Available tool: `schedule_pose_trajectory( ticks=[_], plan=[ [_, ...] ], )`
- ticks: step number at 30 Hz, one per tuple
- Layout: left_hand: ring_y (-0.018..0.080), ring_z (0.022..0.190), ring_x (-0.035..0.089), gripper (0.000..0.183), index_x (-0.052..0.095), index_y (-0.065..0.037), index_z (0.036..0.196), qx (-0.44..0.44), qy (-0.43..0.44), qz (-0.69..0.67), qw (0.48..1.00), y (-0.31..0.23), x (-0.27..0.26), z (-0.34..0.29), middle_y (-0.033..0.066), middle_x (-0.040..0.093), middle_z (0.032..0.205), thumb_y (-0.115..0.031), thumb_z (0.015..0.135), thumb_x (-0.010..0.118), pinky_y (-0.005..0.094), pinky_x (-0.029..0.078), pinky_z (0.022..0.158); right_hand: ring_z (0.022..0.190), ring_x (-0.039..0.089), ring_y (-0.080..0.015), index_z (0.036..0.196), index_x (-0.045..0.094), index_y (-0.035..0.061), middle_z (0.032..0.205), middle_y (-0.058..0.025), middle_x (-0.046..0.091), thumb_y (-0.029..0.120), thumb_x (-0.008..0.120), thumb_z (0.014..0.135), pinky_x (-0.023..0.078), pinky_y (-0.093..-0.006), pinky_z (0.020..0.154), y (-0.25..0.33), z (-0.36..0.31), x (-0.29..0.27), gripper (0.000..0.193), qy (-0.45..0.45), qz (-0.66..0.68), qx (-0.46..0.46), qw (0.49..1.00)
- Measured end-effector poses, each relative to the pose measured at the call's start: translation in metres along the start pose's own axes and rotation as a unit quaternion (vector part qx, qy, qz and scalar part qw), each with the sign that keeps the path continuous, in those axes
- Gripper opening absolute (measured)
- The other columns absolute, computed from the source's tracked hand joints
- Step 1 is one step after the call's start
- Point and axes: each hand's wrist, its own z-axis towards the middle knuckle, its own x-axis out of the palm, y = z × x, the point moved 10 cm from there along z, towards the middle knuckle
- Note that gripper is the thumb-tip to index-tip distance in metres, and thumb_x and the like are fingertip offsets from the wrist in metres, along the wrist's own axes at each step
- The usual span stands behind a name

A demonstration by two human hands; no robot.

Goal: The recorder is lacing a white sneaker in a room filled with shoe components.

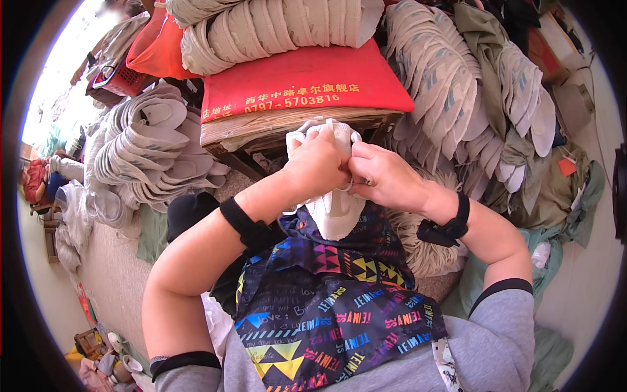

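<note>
A pale off-white shoe upper (pixel 336 215) lies over my patterned apron (pixel 339 313), against the front edge of a low wooden table (pixel 225 134). My left hand (pixel 315 163) is closed on the upper part of it, fingers curled over the fabric. From the other side my right hand (pixel 390 175) pinches at the middle of the upper, thumb and forefinger close to the left fingertips. Whatever thin thing may be between the right fingertips is too small to make out. Both hands partly hide the upper's middle.
Stacked shoe uppers (pixel 274 36) rest on a red cover (pixel 294 85) atop the table. More stacks stand at left (pixel 140 140) and hang at right (pixel 434 78). A bundle of cream cords (pixel 428 238) lies below my right forearm. A red basket (pixel 127 80) is far left.
</note>
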Motion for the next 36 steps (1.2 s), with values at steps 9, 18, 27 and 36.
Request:
schedule_pose_trajectory(
  ticks=[9, 18, 27, 36],
  plan=[
    [0.017, 0.075, 0.06, 0.013, 0.073, -0.005, 0.089, -0.037, -0.244, -0.263, 0.933, 0.061, -0.043, -0.007, 0.007, 0.057, 0.083, -0.015, 0.083, 0.071, 0.031, 0.048, 0.067, 0.09, 0.056, -0.0334, 0.083, 0.052, 0.0029, 0.094, -0.0122, 0.05, 0.009, 0.075, 0.07, 0.049, -0.0432, 0.078, 0.012, -0.002, -0.007, 0.027, 0.009, -0.015, -0.023, 1.0],
    [0.0284, 0.1, 0.048, 0.012, 0.075, -0.017, 0.086, 0.105, -0.168, -0.016, 0.98, -0.012, -0.016, -0.025, 0.0058, 0.053, 0.09, -0.023, 0.076, 0.072, 0.0441, 0.035, 0.087, 0.087, 0.056, -0.0332, 0.081, 0.051, 0.0034, 0.089, -0.0119, 0.05, 0.009, 0.073, 0.07, 0.048, -0.0423, 0.073, 0.01, -0.008, -0.006, 0.025, -0.048, -0.05, -0.025, 0.997],
    [0.0286, 0.089, 0.058, 0.011, 0.073, -0.013, 0.083, 0.077, -0.185, 0.027, 0.979, 0.008, -0.031, -0.004, 0.0068, 0.061, 0.078, -0.022, 0.08, 0.067, 0.0464, 0.042, 0.08, 0.084, 0.057, -0.032, 0.084, 0.055, 0.0037, 0.088, -0.0108, 0.052, 0.01, 0.073, 0.072, 0.049, -0.0411, 0.073, 0.022, -0.009, -0.016, 0.023, -0.069, -0.092, -0.045, 0.992],
    [0.0111, 0.066, 0.047, 0.017, 0.067, -0.005, 0.097, 0.016, -0.278, -0.299, 0.913, 0.026, -0.055, -0.051, 0.0029, 0.048, 0.078, -0.006, 0.081, 0.073, 0.0254, 0.041, 0.059, 0.069, 0.061, -0.0273, 0.091, 0.061, 0.0026, 0.086, -0.0114, 0.055, 0.015, 0.065, 0.088, 0.05, -0.0363, 0.06, -0.004, 0.003, -0.01, 0.013, -0.136, -0.011, 0.093, 0.986]
  ],
)
